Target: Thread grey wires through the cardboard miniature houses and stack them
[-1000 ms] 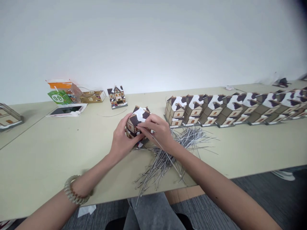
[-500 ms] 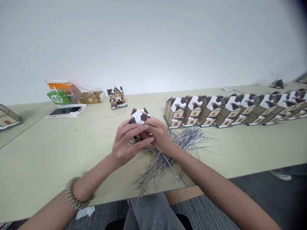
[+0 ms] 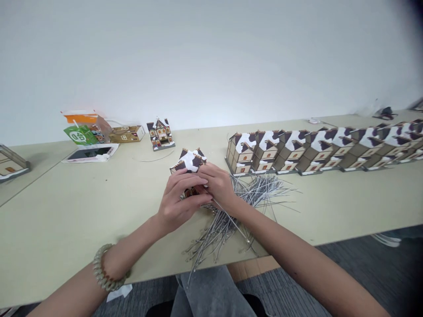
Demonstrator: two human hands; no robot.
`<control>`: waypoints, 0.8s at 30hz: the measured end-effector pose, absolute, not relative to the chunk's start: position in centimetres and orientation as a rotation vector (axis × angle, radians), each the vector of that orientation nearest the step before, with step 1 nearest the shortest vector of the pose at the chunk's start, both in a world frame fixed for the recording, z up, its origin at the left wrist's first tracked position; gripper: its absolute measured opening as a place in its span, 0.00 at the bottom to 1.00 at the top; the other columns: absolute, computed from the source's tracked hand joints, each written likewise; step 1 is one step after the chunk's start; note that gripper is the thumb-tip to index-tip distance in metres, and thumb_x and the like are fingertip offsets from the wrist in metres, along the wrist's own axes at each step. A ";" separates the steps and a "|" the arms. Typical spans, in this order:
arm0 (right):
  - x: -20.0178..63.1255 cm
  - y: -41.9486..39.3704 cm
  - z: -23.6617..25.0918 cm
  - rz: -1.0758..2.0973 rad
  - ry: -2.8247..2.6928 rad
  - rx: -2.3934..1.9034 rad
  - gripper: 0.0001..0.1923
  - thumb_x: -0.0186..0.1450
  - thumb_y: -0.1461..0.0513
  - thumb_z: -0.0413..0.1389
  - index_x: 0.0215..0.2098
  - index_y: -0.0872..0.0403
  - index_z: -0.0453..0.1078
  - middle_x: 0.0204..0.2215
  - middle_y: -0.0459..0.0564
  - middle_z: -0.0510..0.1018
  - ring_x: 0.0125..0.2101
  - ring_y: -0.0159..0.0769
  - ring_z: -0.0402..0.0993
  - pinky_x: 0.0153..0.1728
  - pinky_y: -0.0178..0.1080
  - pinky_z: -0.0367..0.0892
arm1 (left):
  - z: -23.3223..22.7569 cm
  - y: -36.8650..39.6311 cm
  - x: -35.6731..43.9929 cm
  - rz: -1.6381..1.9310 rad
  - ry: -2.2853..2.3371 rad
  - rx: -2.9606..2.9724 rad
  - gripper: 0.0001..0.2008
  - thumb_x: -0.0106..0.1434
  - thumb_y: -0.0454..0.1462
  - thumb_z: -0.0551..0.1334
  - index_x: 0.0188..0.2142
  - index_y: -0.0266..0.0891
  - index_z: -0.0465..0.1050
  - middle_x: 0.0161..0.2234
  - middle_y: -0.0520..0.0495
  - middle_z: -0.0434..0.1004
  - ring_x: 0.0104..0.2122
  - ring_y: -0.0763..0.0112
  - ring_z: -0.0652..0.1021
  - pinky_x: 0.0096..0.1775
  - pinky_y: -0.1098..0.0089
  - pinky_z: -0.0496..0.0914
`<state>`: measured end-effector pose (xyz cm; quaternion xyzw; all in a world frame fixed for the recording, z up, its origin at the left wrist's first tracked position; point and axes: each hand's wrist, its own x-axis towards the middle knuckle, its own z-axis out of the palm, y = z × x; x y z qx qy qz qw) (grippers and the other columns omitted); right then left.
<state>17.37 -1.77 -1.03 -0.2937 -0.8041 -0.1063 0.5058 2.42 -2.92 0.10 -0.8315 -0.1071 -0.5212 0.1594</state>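
A small model house (image 3: 189,159) with a dark, snow-covered roof stands before me, its lower front partly hidden by my fingers. My left hand (image 3: 181,198) curves around its near side, thumb and fingertips reaching toward the right. Against the right side of the house, my right hand (image 3: 218,184) is closed, its fingertips meeting those of the left. A thin grey wire (image 3: 231,220) runs from between the fingers down to the lower right; its upper end is hidden. Beneath my right wrist lies a loose pile of similar wires (image 3: 211,237).
A row of matching model houses (image 3: 241,154) stretches along the right. Another house (image 3: 161,134) faces me near the wall. At the left are a phone (image 3: 87,152), a green packet (image 3: 79,134), a brown printed box (image 3: 127,134) and part of another house (image 3: 11,163).
The model house has tilted slightly and shows more roof on its left. Both hands have shifted a little, and the wire's loose end has moved slightly right.
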 end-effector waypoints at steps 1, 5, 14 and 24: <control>17.3 -1.8 -0.9 -0.258 -1.940 -0.706 0.13 0.66 0.67 0.47 0.23 0.53 0.63 0.21 0.44 0.62 0.25 0.31 0.56 0.26 0.35 0.55 | 0.1 -3.0 2.5 -1.495 -0.303 -2.378 0.09 0.58 0.29 0.63 0.34 0.45 0.74 0.43 0.49 0.73 0.44 0.70 0.73 0.52 0.58 0.69; 17.2 -2.1 -0.6 -0.285 -1.912 -0.688 0.14 0.67 0.66 0.46 0.24 0.54 0.64 0.21 0.44 0.63 0.24 0.31 0.57 0.25 0.34 0.55 | 0.2 -3.0 2.6 -1.480 -0.338 -2.375 0.07 0.58 0.30 0.64 0.34 0.43 0.73 0.42 0.48 0.71 0.43 0.70 0.73 0.51 0.59 0.69; 17.1 -2.1 -0.8 -0.328 -1.903 -0.714 0.15 0.68 0.64 0.46 0.24 0.53 0.63 0.20 0.44 0.63 0.24 0.31 0.56 0.24 0.34 0.54 | 0.4 -2.9 2.3 -1.386 -0.362 -2.331 0.04 0.59 0.31 0.63 0.32 0.42 0.72 0.42 0.48 0.71 0.43 0.69 0.72 0.51 0.59 0.69; 17.6 -1.9 -0.4 -0.376 -1.891 -0.706 0.09 0.67 0.63 0.49 0.35 0.54 0.70 0.23 0.46 0.69 0.26 0.31 0.61 0.26 0.35 0.58 | 0.7 -3.1 1.9 -1.490 -0.486 -2.340 0.06 0.60 0.29 0.60 0.32 0.41 0.69 0.40 0.46 0.71 0.43 0.67 0.72 0.50 0.59 0.69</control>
